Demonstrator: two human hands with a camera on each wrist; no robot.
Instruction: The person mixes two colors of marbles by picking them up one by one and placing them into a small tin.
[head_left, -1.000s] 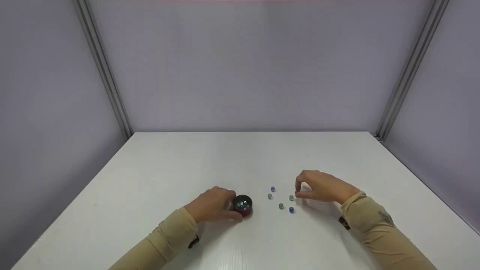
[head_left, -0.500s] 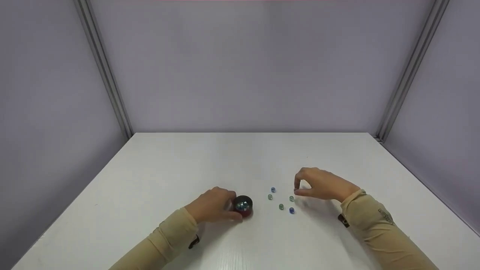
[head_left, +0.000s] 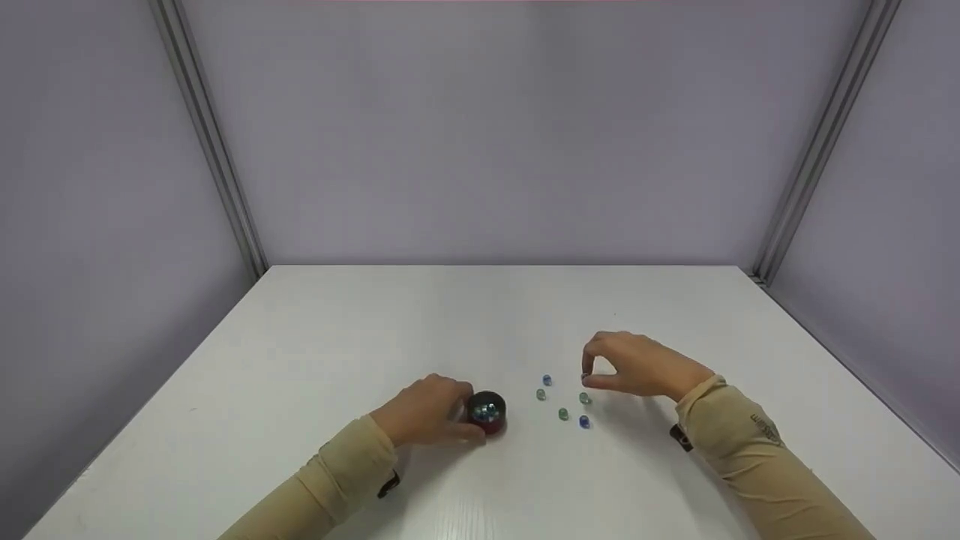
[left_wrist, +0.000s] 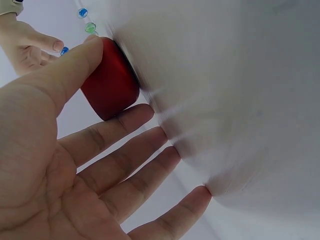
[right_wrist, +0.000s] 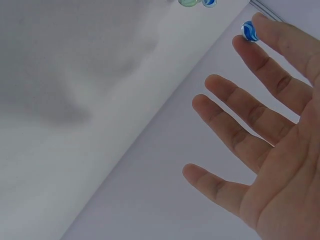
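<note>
A small red cup with marbles inside stands on the white table. My left hand holds it, with the thumb along its side and the fingers curled by it. Several glass marbles, green and blue, lie loose just right of the cup. My right hand hovers a little above them and pinches a blue marble between thumb and forefinger; its other fingers are spread.
Grey-violet panels with metal corner posts close off the table at the back and both sides. The tabletop stretches bare beyond the hands to the back wall.
My right hand has risen slightly and drifted left with the blue marble in its pinch. The left hand and the cup have stayed put.
</note>
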